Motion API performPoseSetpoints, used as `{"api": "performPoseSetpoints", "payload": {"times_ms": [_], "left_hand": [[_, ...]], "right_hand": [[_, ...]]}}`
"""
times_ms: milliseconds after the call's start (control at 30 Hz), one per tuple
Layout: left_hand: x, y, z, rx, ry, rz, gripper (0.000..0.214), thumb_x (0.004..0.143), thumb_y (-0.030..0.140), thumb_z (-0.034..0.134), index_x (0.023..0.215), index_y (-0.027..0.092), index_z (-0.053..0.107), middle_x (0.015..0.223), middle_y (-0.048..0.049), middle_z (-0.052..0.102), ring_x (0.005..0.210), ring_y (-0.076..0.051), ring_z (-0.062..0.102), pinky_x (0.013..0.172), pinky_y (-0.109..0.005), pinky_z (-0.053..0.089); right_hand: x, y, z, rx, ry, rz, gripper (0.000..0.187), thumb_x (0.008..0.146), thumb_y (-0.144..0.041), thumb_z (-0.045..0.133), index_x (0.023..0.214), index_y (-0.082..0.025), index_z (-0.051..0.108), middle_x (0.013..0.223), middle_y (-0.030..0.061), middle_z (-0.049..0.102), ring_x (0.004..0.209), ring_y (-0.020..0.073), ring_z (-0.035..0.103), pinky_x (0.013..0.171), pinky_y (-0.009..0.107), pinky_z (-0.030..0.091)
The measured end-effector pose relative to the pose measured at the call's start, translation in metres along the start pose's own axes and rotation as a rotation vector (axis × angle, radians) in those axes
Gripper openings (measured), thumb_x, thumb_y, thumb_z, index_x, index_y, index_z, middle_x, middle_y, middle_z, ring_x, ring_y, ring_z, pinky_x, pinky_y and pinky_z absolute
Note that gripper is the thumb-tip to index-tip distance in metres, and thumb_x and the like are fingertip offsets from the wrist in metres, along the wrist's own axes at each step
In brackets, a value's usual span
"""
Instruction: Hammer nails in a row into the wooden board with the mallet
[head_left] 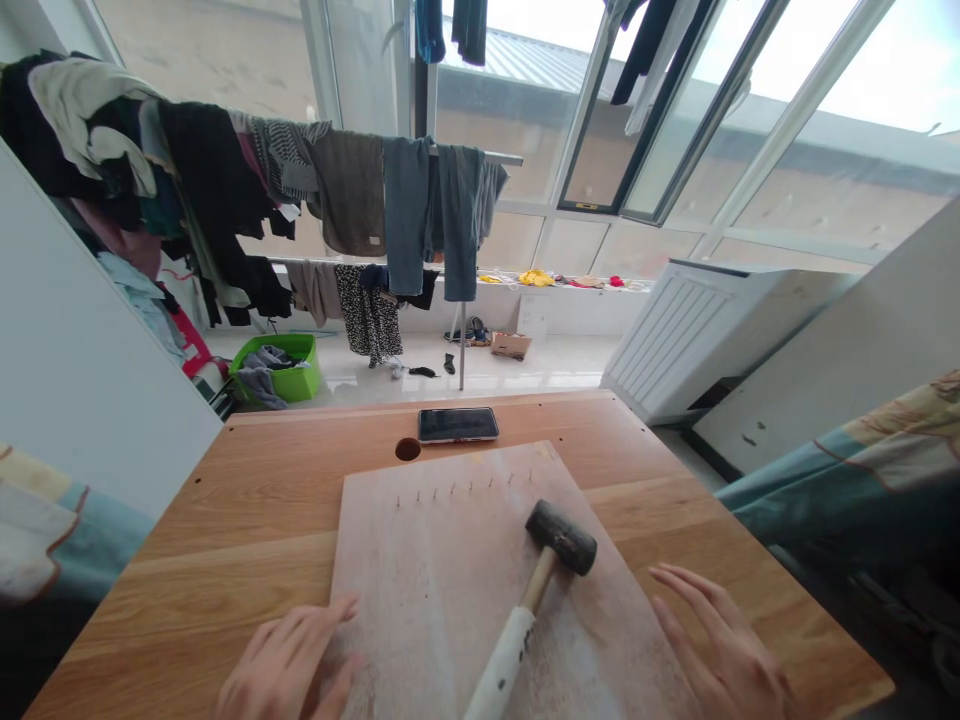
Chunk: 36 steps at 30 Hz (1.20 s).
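A pale wooden board [435,560] lies on a wooden table [247,520]. A row of several small nails [465,487] stands near the board's far edge. A mallet [536,590] with a black head and a light handle rests on the board, head pointing away from me. My left hand [289,665] lies flat with fingers spread on the board's near left part. My right hand [720,650] is open, fingers stretched out, at the board's right edge, right of the mallet handle. Neither hand holds anything.
A dark phone [457,424] lies at the table's far edge beside a round hole [407,449]. Beyond stand a clothes rack with hanging garments [375,200], a green laundry basket [281,368], a white radiator [690,330] and large windows.
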<state>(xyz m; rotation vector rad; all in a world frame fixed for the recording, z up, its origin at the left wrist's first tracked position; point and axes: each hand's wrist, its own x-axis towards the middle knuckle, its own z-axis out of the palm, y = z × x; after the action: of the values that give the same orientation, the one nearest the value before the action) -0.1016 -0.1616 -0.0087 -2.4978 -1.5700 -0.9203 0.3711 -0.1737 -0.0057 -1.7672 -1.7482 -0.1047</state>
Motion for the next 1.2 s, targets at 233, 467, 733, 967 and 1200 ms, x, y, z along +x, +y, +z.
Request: {"api": "performPoseSetpoints", "payload": {"times_ms": [233,467,733,967,1200], "left_hand": [[0.099,-0.010,0.026,-0.312,-0.105,-0.327,0.034,0.094,0.041,0.058,0.121,0.022,0.065,0.084,-0.0001,0.073,0.060,-0.016,0.065,0.064,-0.028,0.058],[0.127,-0.011,0.047,-0.496,-0.082,-0.307,0.020,0.092,0.034,0.059,0.095,0.021,0.073,0.095,-0.0048,0.081,0.084,-0.022,0.076,0.077,-0.030,0.060],[0.131,-0.010,0.055,-0.549,-0.137,-0.286,0.022,0.092,0.032,0.058,0.101,0.020,0.075,0.102,-0.0059,0.081,0.090,-0.024,0.078,0.080,-0.031,0.061],[0.140,-0.001,0.065,-0.550,-0.147,-0.201,0.020,0.095,0.031,0.057,0.098,0.022,0.074,0.096,-0.0040,0.082,0.087,-0.022,0.078,0.080,-0.029,0.060],[0.142,0.009,0.067,-0.447,-0.134,-0.190,0.017,0.096,0.026,0.058,0.105,0.022,0.073,0.105,-0.0048,0.081,0.094,-0.023,0.077,0.084,-0.030,0.058]], "right_hand": [[0.133,-0.065,0.052,0.304,-0.324,-0.152,0.025,0.096,-0.027,0.053,0.112,-0.018,0.071,0.107,0.0106,0.075,0.084,0.0221,0.075,0.078,0.036,0.063],[0.179,-0.093,0.079,0.295,-0.535,-0.325,0.026,0.089,-0.009,0.061,0.103,-0.021,0.078,0.098,0.0063,0.079,0.090,0.0221,0.072,0.087,0.036,0.057],[0.177,-0.095,0.074,0.224,-0.519,-0.345,0.032,0.092,-0.006,0.054,0.109,-0.020,0.077,0.103,0.0087,0.077,0.090,0.0220,0.072,0.085,0.035,0.056],[0.173,-0.112,0.077,0.178,-0.564,-0.404,0.026,0.092,-0.007,0.060,0.103,-0.021,0.079,0.098,0.0069,0.080,0.093,0.0244,0.072,0.086,0.036,0.054],[0.175,-0.125,0.080,0.170,-0.567,-0.431,0.024,0.093,-0.007,0.060,0.098,-0.021,0.080,0.098,0.0062,0.081,0.090,0.0226,0.073,0.085,0.033,0.052]]}}
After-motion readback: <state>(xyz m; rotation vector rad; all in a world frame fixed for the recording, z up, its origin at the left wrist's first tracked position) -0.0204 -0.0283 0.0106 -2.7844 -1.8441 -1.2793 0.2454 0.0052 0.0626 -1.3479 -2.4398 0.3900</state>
